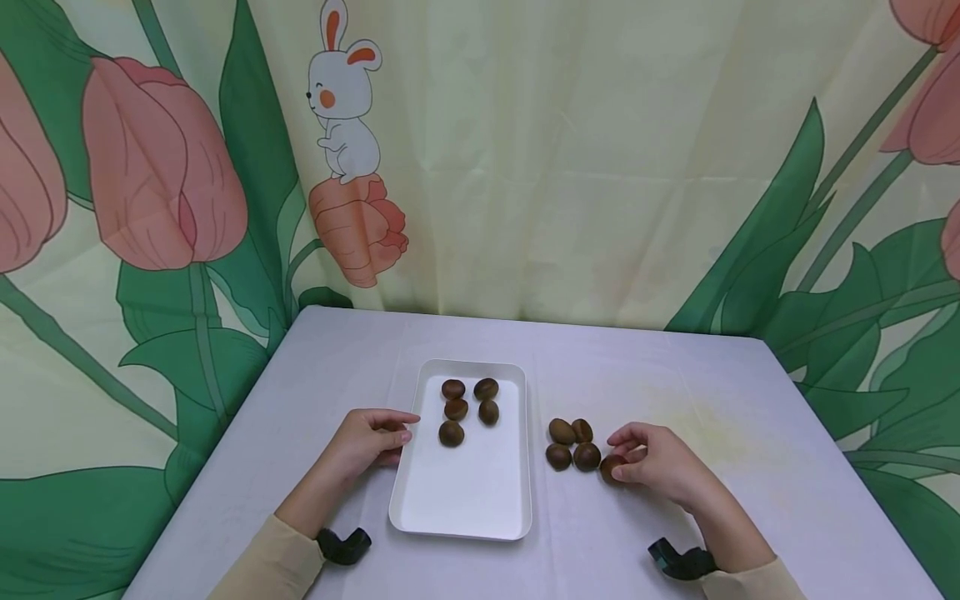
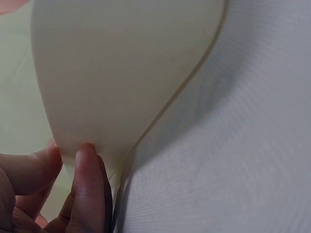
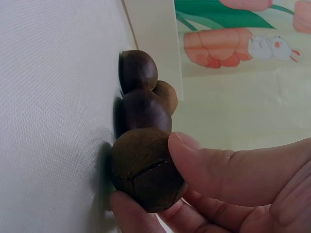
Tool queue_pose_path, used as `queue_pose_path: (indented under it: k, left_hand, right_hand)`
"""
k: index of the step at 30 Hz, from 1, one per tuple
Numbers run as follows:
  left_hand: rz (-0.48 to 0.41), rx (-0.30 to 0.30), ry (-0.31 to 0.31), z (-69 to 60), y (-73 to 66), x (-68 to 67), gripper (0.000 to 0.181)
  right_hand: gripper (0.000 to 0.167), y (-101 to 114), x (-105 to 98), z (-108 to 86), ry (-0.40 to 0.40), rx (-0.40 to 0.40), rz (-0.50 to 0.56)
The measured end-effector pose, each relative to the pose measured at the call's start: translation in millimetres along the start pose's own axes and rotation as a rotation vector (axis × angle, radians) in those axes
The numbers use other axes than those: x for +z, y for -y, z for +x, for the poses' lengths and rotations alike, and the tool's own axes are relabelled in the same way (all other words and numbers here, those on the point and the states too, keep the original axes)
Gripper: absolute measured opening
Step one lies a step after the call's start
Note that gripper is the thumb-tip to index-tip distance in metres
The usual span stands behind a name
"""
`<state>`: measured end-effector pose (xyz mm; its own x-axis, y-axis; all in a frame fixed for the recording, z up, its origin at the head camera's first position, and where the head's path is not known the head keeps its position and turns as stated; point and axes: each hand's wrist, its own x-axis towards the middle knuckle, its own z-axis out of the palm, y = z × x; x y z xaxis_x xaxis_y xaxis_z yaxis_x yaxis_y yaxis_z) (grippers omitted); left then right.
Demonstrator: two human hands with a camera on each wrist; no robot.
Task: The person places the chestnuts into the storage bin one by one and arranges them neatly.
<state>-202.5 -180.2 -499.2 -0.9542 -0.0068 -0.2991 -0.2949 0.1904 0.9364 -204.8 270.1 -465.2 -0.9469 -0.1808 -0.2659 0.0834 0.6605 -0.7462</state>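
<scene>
Chestnut [image 1: 611, 470] pinched between thumb and fingertips: that is what my right hand [image 1: 654, 461] grips, down close to the table [image 1: 600, 367], and I cannot tell whether it is lifted clear of the cloth. Up close, a crack runs across its brown shell. Taking the white tray [image 1: 462, 500] as a clock face with 12 at its far end, this nut sits out past 3 o'clock. Between it and the tray, also towards 3 o'clock, lie four loose chestnuts [image 1: 587, 456], bunched together; mine is at the group's 4 o'clock. My left hand [image 1: 375, 437] is loosely unfolded near 10 o'clock, its fingertips touching the tray's outer side. Five chestnuts [image 1: 455, 409] lie inside, towards 12 o'clock: three lined up on the 9 o'clock side, two on the 3 o'clock side.
</scene>
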Motion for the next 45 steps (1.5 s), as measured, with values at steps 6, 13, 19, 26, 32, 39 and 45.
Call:
queue_pose_path:
  k: [6, 13, 19, 26, 32, 39, 45]
  left_hand:
    - [-0.004, 0.007, 0.013, 0.1, 0.3, -0.3, 0.033]
    - [-0.018, -0.002, 0.008, 2.0, 0.5, -0.1, 0.031]
    - [-0.015, -0.006, -0.008, 2.6, 0.8, 0.8, 0.029]
    - [-0.001, -0.010, -0.011, 2.5, 0.6, 0.3, 0.029]
    - [-0.003, -0.007, -0.009, 2.1, 1.0, 0.4, 0.030]
    - [-0.008, -0.009, -0.007, 0.9, 0.8, 0.4, 0.030]
    - [-0.012, -0.010, -0.010, 2.9, 1.4, 0.0, 0.029]
  right_hand:
    - [0.042, 1, -2, 0.6, -0.023, 0.003, -0.022]
    - [0.044, 4, -3, 0.9, -0.023, -0.013, 0.005]
    - [0.043, 8, -4, 1.4, -0.031, -0.035, -0.003]
    - [0.043, 20, -5, 2.6, -0.039, -0.038, -0.030]
    - [0.040, 29, -2, 5.0, -0.028, -0.070, -0.040]
    - [0.035, 38, 6, 8.1, -0.019, -0.104, -0.013]
    - [0.033, 46, 13, 14.3, -0.012, -0.106, 0.022]
